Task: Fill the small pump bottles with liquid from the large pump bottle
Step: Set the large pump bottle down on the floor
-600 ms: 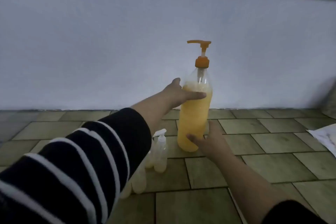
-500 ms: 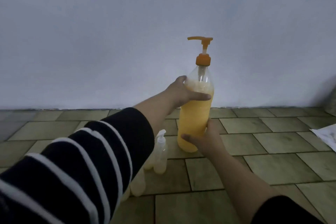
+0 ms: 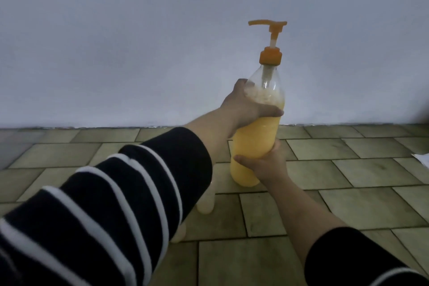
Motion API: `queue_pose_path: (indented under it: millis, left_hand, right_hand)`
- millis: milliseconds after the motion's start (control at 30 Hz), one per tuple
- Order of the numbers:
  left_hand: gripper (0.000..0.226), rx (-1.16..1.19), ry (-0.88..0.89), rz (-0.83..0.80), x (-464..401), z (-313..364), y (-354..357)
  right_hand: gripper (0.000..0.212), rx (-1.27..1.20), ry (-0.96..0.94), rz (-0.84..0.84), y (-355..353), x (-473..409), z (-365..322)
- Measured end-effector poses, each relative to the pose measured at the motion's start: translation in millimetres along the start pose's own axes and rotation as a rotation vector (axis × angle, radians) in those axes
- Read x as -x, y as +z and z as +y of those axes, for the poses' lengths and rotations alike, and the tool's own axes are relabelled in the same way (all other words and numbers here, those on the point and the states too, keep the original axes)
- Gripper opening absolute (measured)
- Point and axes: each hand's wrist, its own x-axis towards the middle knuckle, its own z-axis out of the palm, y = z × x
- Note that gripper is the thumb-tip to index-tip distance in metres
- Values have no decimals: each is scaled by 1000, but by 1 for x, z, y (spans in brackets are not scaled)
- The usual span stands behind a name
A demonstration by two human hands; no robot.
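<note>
A greenish tiled floor (image 3: 348, 204) meets a plain pale wall (image 3: 116, 42). The large pump bottle (image 3: 255, 141) stands nearly upright, spout pointing left. The left hand (image 3: 243, 109) wraps its shoulder; the right hand (image 3: 264, 165) grips it lower down. Left of it, two small pump bottles (image 3: 205, 202) (mostly hidden) peek from behind the striped sleeve (image 3: 116, 204).

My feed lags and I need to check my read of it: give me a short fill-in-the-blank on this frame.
1. The left hand grips the big bottle near its ____.
2. The right hand grips it ____ down.
3. The pump is coloured ____.
4. Small bottles stand partly hidden under the ____ arm.

Missing: top; lower; orange; left
</note>
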Motion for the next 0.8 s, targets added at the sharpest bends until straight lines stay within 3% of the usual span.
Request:
queue_pose_path:
  millis: [800]
  left_hand:
    - [94, -104, 43, -92, 108, 9, 25]
  right_hand:
    - [97, 119, -15, 61, -50, 108, 7]
